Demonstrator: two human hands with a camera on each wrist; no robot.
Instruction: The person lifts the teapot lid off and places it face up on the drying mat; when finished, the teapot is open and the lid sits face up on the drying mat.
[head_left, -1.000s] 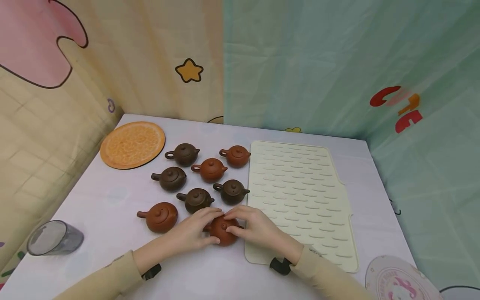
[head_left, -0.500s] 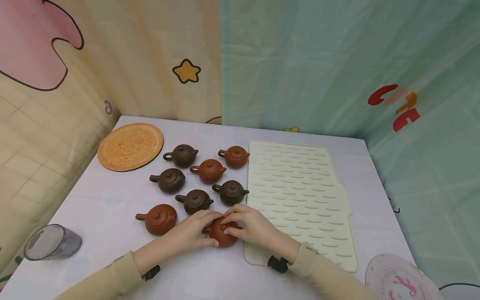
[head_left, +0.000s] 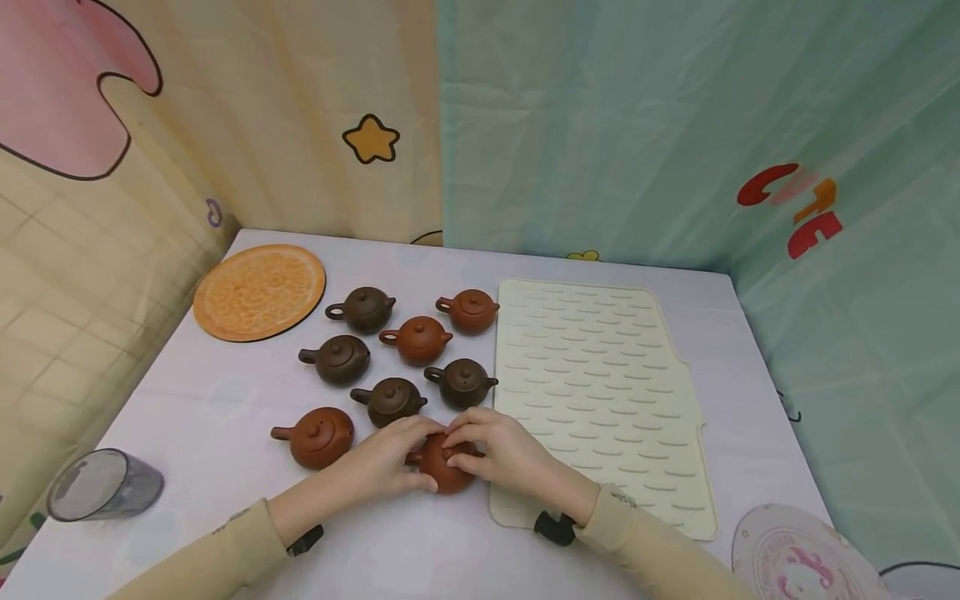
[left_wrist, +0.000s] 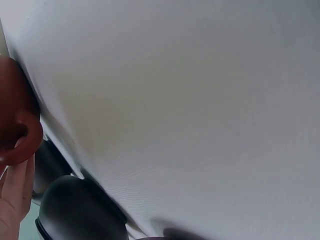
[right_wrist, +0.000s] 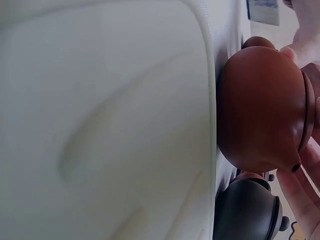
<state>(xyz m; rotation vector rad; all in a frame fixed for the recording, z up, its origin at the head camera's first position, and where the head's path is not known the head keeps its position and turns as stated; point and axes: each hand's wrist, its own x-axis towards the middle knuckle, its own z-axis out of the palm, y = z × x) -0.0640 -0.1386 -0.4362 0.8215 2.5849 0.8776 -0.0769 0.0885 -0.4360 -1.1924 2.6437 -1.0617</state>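
Note:
Both hands are at a reddish-brown clay teapot (head_left: 453, 478), which stands upright on the white table beside the pale mat. Along its handle side my left hand (head_left: 386, 461) grips the body, thumb in front and fingers behind. From above, my right hand (head_left: 504, 447) pinches at the lid, thumb and fingers around the knob and partly hiding it. The spout of this teapot (right_wrist: 260, 107) shows in the right wrist view, with the lid seated on top. In the left wrist view, fingers (left_wrist: 20, 182) lie close by the handle of the teapot (left_wrist: 12, 95).
Several dark brown teapots (head_left: 392, 402) and reddish ones (head_left: 321, 438) stand behind and left of the hands. A pale ridged mat (head_left: 592, 400) lies right. An orange round mat (head_left: 260, 292), a grey cup (head_left: 107, 485) and a pink-printed disc (head_left: 798, 554) sit around the table.
The right hand's thumb and fingers have drawn slightly left and closer around the lid knob. The left hand keeps its hold, and the teapots stay in place.

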